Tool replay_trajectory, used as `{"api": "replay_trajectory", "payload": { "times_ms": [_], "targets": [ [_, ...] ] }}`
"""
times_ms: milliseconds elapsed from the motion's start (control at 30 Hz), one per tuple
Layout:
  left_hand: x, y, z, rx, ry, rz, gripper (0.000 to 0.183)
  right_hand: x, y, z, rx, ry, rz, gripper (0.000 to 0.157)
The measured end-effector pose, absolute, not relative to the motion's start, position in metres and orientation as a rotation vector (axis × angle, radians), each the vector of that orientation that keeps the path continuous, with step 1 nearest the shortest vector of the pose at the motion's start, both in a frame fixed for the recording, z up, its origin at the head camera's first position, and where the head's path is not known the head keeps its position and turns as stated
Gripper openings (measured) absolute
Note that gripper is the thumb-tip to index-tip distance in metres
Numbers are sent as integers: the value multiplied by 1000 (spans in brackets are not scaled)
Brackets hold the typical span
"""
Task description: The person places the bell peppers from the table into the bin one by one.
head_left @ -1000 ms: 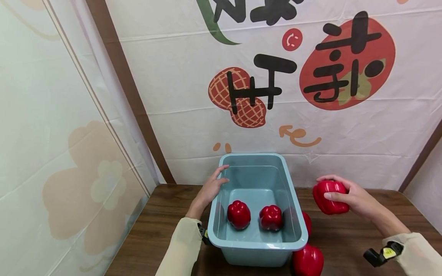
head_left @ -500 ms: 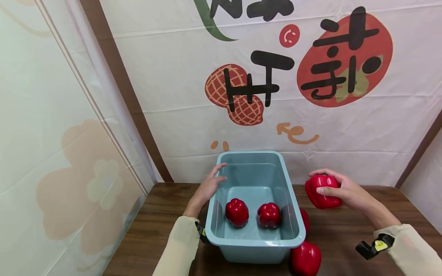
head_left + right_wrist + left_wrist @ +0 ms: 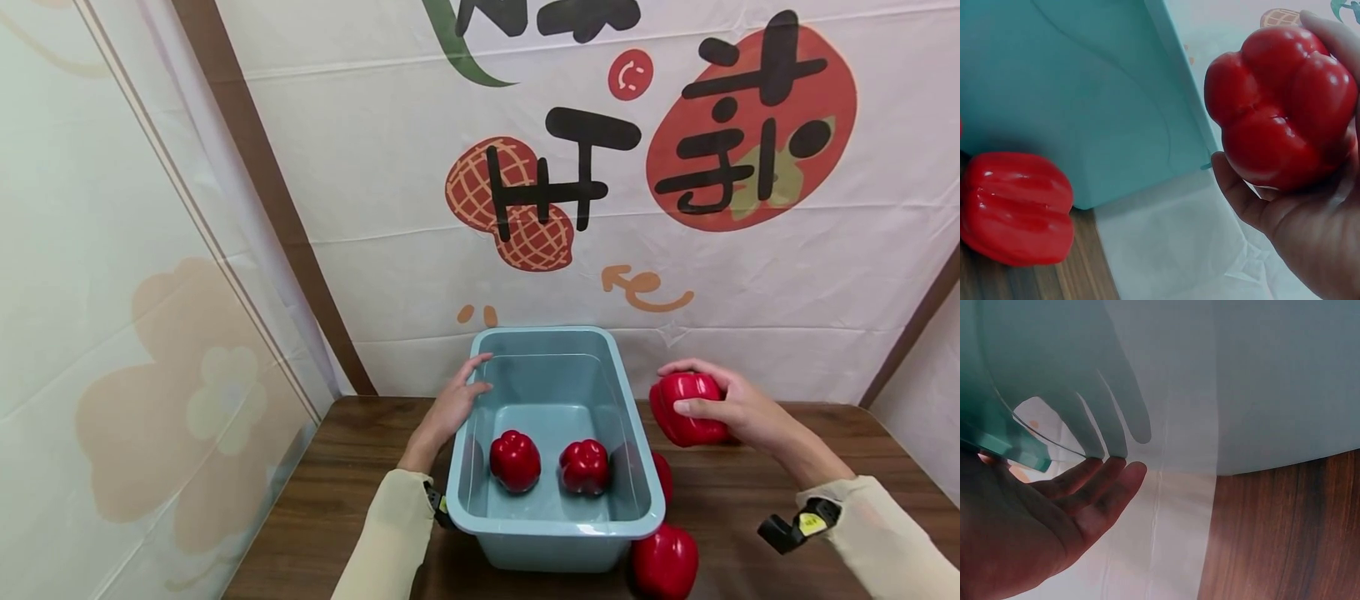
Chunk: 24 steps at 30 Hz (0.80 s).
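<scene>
Bell pepper (image 3: 678, 421), red and glossy, sits in the grasp of the right hand (image 3: 750, 412), thumb across its front and fingers behind, held above the table just right of the bin. Its end, seen by the right wrist camera, bulges into four rounded lobes with a shallow crease at the centre. Five such peppers show altogether. Two are inside the one blue bin (image 3: 555, 530): a left pepper (image 3: 515, 461) and a right pepper (image 3: 585, 467), side by side and apart. Two more are on the table to the bin's right: a nearer pepper (image 3: 665, 561) and a farther pepper (image 3: 663, 479) mostly hidden by the rim.

The bin is smooth, plastic-looking, a deep rounded rectangle with a thick lip. The left hand (image 3: 450, 406) holds its left edge, thumb and forefinger spread over the rim, other fingers against the outer wall.

Both sleeves (image 3: 386, 533) are cream. Two black wrist devices (image 3: 802, 523) show, one per wrist; the right one's yellow label is too small to read. Beneath is one table (image 3: 337, 483) of dark, streaked wood grain. Behind hangs creased white cloth (image 3: 405, 108), printed with a latticed peanut (image 3: 532, 237) and bold black characters (image 3: 594, 129), which I cannot read.
</scene>
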<state>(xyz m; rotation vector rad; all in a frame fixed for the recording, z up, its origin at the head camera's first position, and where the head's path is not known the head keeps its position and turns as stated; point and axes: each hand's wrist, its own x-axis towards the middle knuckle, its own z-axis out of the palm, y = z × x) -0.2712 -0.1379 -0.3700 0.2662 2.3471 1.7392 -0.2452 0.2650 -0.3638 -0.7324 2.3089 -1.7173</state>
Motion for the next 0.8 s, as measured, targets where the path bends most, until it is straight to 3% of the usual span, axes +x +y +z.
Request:
{"api": "replay_trajectory", "payload": {
  "times_ms": [800],
  "targets": [
    [-269, -137, -367, 247, 2363, 1727, 54, -251, 245, -353, -759, 2352, -1700, 50]
  ]
}}
